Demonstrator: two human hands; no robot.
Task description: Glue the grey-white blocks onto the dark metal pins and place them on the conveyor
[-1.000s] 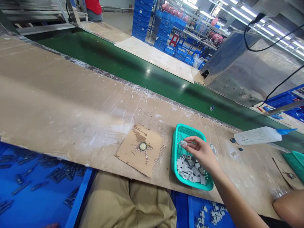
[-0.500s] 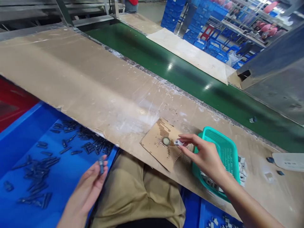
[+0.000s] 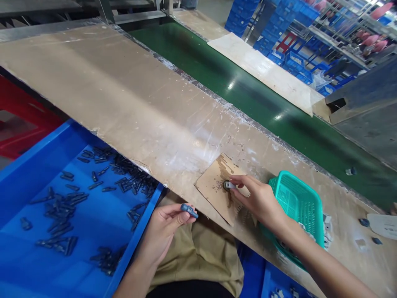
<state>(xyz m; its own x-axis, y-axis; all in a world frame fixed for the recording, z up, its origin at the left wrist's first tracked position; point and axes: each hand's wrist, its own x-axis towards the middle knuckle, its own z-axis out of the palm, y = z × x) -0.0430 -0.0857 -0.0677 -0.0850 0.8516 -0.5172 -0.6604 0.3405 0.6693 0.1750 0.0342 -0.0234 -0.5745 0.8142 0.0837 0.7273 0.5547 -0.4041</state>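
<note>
Between the thumb and fingers of my left hand (image 3: 164, 227) is a small dark blue plastic part (image 3: 189, 210), held above my lap by the table edge. My right hand (image 3: 257, 198) pinches a small white plastic piece (image 3: 230, 185). That piece is over the small round cap (image 3: 226, 186) on a stained cardboard square (image 3: 214, 185), and seems to touch it. Many more dark blue parts (image 3: 62, 207) lie in the blue bin (image 3: 40, 153) at the left. A green basket (image 3: 316, 207) with white pieces in it stands beside my right forearm.
A green conveyor belt (image 3: 201, 66) runs behind the brown tabletop (image 3: 108, 91), with a small part (image 3: 351, 171) on it. Right of the basket lie a white lid-like piece (image 3: 383, 226) and two dark bits. Another blue bin (image 3: 269, 285) sits below the table edge. Blue crates (image 3: 242, 16) are stacked beyond.
My left hand has come up and right from over the bin, turning the blue part sideways. My right hand has brought the white piece left onto the round cap. The view has shifted.
</note>
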